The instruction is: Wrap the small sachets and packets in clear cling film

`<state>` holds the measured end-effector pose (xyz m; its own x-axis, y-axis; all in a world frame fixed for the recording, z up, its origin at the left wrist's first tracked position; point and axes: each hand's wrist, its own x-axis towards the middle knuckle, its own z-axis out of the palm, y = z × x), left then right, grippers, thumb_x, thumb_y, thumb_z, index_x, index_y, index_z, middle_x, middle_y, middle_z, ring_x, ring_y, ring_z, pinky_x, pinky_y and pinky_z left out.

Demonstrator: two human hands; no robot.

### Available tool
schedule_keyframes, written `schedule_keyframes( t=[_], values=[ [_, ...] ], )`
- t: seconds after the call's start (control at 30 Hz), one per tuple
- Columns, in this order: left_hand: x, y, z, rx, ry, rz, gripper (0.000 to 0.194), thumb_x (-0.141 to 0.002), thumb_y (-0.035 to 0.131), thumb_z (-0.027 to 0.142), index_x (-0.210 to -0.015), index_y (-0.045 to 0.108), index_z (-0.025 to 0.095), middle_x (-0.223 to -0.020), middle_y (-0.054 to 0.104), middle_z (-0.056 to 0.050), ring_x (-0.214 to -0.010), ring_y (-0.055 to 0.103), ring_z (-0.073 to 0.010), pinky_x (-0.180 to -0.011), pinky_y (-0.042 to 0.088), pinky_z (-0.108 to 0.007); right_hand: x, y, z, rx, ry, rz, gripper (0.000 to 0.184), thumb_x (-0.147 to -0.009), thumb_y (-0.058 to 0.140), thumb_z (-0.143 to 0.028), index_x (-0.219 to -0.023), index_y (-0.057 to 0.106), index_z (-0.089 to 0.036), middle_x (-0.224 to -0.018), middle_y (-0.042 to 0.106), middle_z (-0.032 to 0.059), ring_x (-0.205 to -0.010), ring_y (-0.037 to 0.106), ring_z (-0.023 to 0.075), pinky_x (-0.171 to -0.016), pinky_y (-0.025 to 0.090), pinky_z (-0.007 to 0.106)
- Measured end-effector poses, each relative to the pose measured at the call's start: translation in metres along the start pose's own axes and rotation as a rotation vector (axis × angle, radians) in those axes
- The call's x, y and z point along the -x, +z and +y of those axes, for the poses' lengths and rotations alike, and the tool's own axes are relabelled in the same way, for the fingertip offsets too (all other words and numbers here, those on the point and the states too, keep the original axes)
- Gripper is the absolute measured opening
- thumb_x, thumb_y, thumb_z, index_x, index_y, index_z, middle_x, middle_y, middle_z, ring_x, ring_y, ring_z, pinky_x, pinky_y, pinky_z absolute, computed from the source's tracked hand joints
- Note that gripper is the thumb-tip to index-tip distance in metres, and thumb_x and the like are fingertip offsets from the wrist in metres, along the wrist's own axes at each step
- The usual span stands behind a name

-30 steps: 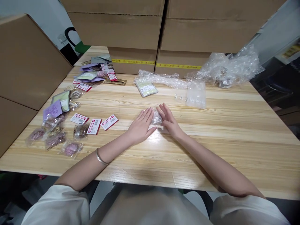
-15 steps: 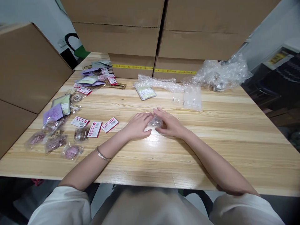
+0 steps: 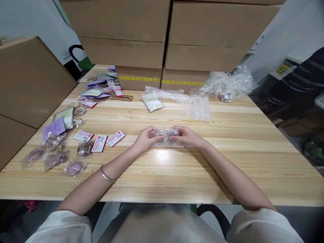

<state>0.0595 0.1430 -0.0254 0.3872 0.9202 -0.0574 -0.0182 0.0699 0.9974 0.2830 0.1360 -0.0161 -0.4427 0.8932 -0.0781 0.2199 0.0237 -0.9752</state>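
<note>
Between my two hands, over the middle of the table, is a small bundle of clear bubble wrap point(image 3: 166, 134). My left hand point(image 3: 146, 139) grips its left end, with the thumb lying along the near side. At the right end, my right hand point(image 3: 187, 136) holds it the same way, fingers curled behind. Whatever the wrap encloses cannot be made out. Beyond the hands lie a flat pale green packet point(image 3: 153, 104) and a clear plastic bag point(image 3: 201, 109).
Several bagged hair ties point(image 3: 74, 168), white-and-red cards point(image 3: 99, 143) and a purple packet point(image 3: 54, 128) cover the table's left side. Crumpled bubble wrap point(image 3: 229, 84) sits at the back right. Large cardboard boxes point(image 3: 121, 50) stand along the back, another box point(image 3: 32, 81) at left.
My hands were spread over the bubble wrap on the table; now they have closed on its two ends and hold it as a wider bundle. The view has shifted slightly.
</note>
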Motion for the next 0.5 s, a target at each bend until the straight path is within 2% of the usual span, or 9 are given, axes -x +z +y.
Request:
schedule_keyframes(
  t=[0.07,0.1,0.2,0.23,0.3,0.4,0.5],
  values=[
    [0.002,0.004,0.001,0.049,0.013,-0.017,0.051,-0.066,0.082,0.050,-0.095,0.057,0.018,-0.082,0.067,0.000,-0.070,0.062,-0.0125,-0.067,0.048,-0.025,0.009,-0.012,0.000,-0.017,0.044,0.079,0.035,-0.072,0.080,-0.046,-0.087,0.068,-0.017,-0.071,0.064,-0.0019,-0.062,0.056,0.0123,-0.057,0.044,0.024],
    [0.003,0.005,0.001,0.053,0.021,-0.019,0.051,-0.069,0.080,0.053,-0.099,0.058,0.018,-0.086,0.068,-0.002,-0.074,0.063,-0.0133,-0.068,0.048,-0.025,0.013,-0.022,0.001,-0.035,0.074,0.189,0.036,-0.068,0.082,-0.047,-0.083,0.068,-0.017,-0.070,0.064,-0.0011,-0.063,0.056,0.0129,-0.057,0.045,0.024],
    [0.000,0.000,-0.002,0.040,0.026,0.022,0.050,-0.077,0.072,0.059,-0.105,0.060,0.018,-0.093,0.069,-0.005,-0.077,0.065,-0.0147,-0.070,0.050,-0.028,0.025,-0.065,0.009,-0.112,0.150,0.676,0.040,-0.059,0.085,-0.050,-0.072,0.065,-0.018,-0.065,0.062,-0.0005,-0.057,0.054,0.0123,-0.048,0.042,0.023],
    [-0.002,-0.003,-0.004,0.040,0.021,0.049,0.051,-0.078,0.070,0.060,-0.105,0.061,0.018,-0.093,0.069,-0.005,-0.076,0.065,-0.0148,-0.070,0.050,-0.028,0.028,-0.083,0.012,-0.132,0.156,0.837,0.041,-0.060,0.084,-0.052,-0.070,0.062,-0.018,-0.061,0.059,-0.0015,-0.052,0.050,0.0109,-0.044,0.039,0.021],
    [-0.007,-0.009,-0.007,0.049,0.009,0.090,0.053,-0.078,0.069,0.062,-0.104,0.061,0.017,-0.089,0.069,-0.005,-0.072,0.064,-0.0147,-0.066,0.049,-0.028,0.030,-0.122,0.017,-0.143,0.132,1.054,0.039,-0.068,0.074,-0.055,-0.068,0.055,-0.021,-0.057,0.052,-0.0042,-0.047,0.044,0.0085,-0.038,0.033,0.019],
    [-0.015,-0.013,-0.009,0.070,-0.010,0.118,0.057,-0.075,0.071,0.064,-0.104,0.061,0.016,-0.085,0.067,-0.004,-0.068,0.064,-0.0156,-0.061,0.048,-0.028,0.020,-0.182,0.017,-0.121,0.102,1.255,0.031,-0.081,0.058,-0.051,-0.073,0.049,-0.022,-0.059,0.046,-0.0053,-0.048,0.045,0.0085,-0.040,0.039,0.017],
    [-0.018,-0.013,-0.007,0.065,-0.030,0.116,0.058,-0.075,0.072,0.064,-0.103,0.061,0.015,-0.081,0.067,-0.004,-0.065,0.063,-0.0155,-0.058,0.047,-0.028,-0.003,-0.238,0.008,-0.039,0.100,1.342,0.025,-0.089,0.047,-0.047,-0.084,0.051,-0.023,-0.068,0.050,-0.0027,-0.055,0.053,0.0104,-0.049,0.050,0.021]
  ],
)
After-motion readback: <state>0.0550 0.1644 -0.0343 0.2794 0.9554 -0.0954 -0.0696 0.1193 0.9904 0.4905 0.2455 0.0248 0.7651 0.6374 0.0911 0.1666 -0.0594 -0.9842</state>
